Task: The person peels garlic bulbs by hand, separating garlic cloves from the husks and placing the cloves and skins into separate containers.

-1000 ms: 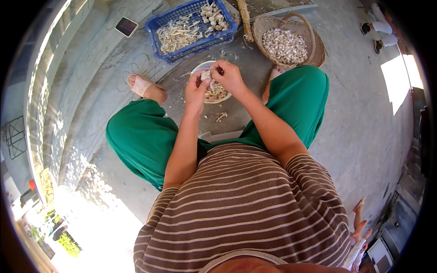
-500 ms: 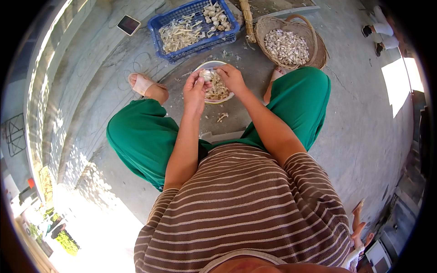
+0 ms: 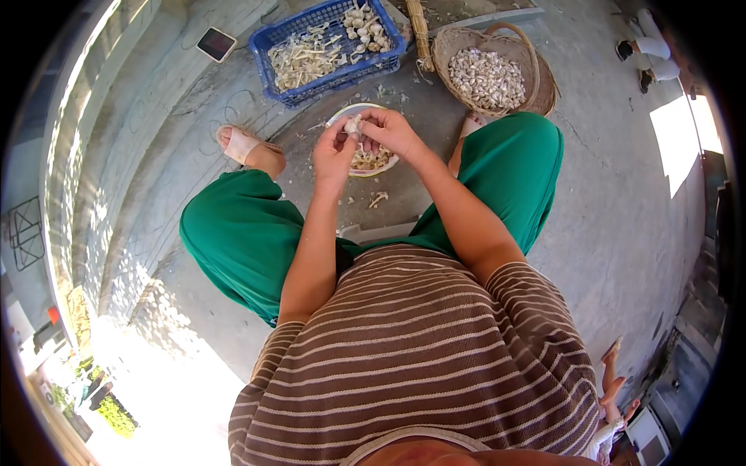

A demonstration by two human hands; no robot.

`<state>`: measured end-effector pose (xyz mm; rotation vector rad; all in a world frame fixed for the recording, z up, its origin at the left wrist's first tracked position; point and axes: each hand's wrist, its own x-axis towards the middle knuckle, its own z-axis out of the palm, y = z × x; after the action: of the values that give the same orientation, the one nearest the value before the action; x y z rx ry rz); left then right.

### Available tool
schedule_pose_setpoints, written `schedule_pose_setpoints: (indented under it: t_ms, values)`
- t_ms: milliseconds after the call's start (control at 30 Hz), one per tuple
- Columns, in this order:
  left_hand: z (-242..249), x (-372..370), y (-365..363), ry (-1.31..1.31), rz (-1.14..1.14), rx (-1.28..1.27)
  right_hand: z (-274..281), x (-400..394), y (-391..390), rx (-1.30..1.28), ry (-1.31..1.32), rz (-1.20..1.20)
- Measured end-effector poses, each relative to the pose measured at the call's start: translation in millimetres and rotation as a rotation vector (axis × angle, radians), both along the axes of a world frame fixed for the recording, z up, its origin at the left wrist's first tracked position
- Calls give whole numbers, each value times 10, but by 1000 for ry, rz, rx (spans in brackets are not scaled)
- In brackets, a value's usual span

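Note:
Between my two hands, over a pale round bowl point(image 3: 358, 172), is a whitish garlic bulb point(image 3: 353, 125). My left hand point(image 3: 336, 149) has its fingers and thumb closed on the bulb's left side. From the right, the fingers of my right hand point(image 3: 391, 132) pinch the same bulb, partly hiding it. Garlic pieces and papery skins point(image 3: 371, 160) lie in the bowl beneath. A few scraps of garlic stalk point(image 3: 378, 199) are on the floor nearer to me.
A blue plastic crate point(image 3: 299, 93) with garlic bulbs and dry stalks stands beyond the bowl. To its right are a straw bundle point(image 3: 420, 35) and a wicker basket point(image 3: 453, 87) of loose cloves. A tablet-like device point(image 3: 216, 44) lies at upper left. Another person's legs point(image 3: 655, 49) show at upper right.
My right hand has moved left and inward, its fingers now meeting the bulb that my left hand holds. The bulb has turned and is more covered by fingers.

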<state>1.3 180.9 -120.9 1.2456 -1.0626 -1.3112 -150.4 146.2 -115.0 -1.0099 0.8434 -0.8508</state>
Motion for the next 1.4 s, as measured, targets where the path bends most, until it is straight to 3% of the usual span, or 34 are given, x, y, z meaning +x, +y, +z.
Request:
schedule_pose_setpoints:
  t_ms: [200,267,467,667,800,867,900,967,1400]
  values:
    - [-79,21,21,-314,-33,-142,55,-1,49,-48,177,53]
    - [18,12,32,-678,-84,-236,100,6,77,-128,314,48]
    - [45,-53,61,-905,-59,-450,-54,81,117,-202,357,-58]
    - [94,-174,137,-1089,-60,-443,-158,137,148,-378,560,-113]
    - [179,-181,130,-1052,-52,-386,-85,121,186,-188,335,-103]
    - [245,-150,122,-927,-43,-401,13,86,196,89,-37,-45]
    - [262,-130,108,-926,-40,-403,69,74,192,86,-37,-44]
    - [294,-94,94,-699,-92,-356,151,53,191,199,-193,-48]
    - [454,-121,98,-643,-61,-458,80,33,152,239,-332,-47]
